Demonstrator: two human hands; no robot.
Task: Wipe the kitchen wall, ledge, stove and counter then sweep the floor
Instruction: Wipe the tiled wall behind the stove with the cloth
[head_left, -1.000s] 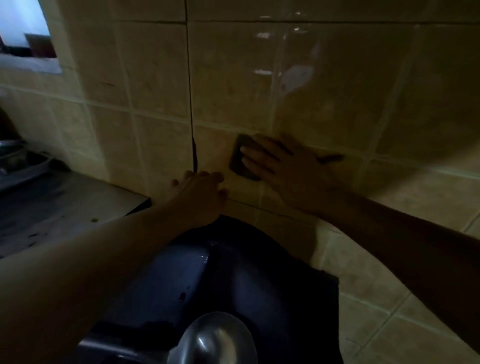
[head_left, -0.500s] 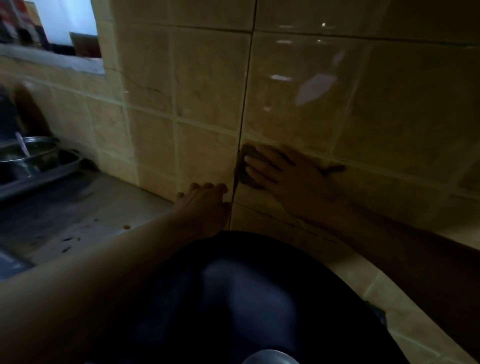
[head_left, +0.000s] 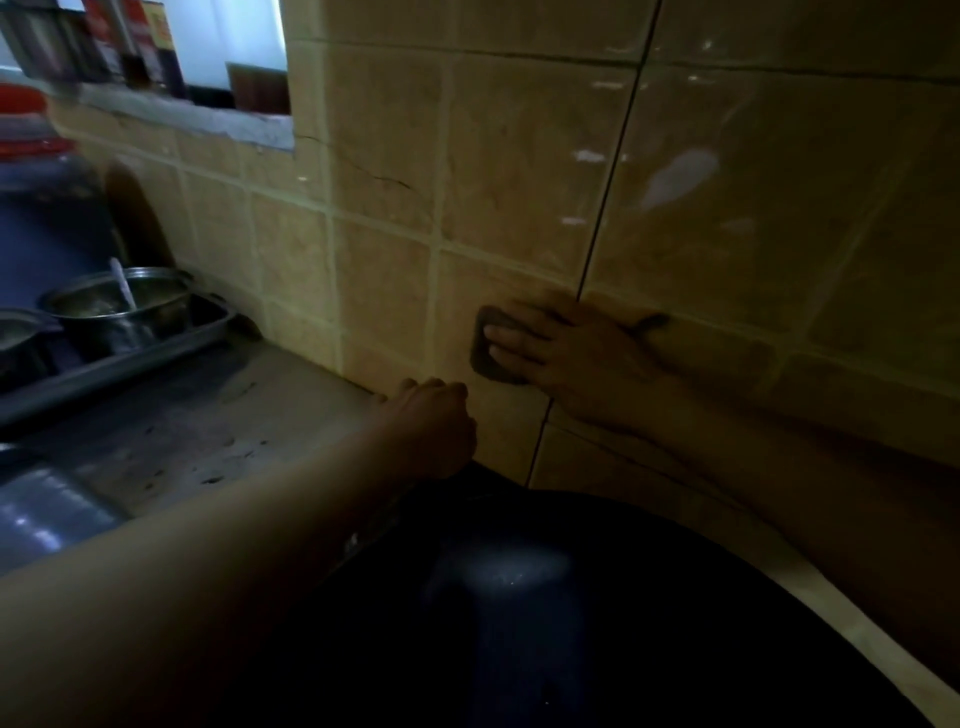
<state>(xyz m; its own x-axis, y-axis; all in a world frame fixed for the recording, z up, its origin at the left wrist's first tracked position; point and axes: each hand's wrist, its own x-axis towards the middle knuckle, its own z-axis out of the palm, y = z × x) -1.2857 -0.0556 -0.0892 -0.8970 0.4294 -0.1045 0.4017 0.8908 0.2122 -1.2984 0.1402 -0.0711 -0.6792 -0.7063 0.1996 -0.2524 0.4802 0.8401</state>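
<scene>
Apparently flat-fingered, the right hand presses a dark rectangular scrub pad against the beige tiled wall, just above the left hand, which is loosely curled and seems empty.

A home kitchen, dimly lit. Beige glazed wall tiles rise behind a stained table; at nine o'clock, steel bowls sit in a metal tray. At eleven o'clock, bottles line a window ledge.
</scene>
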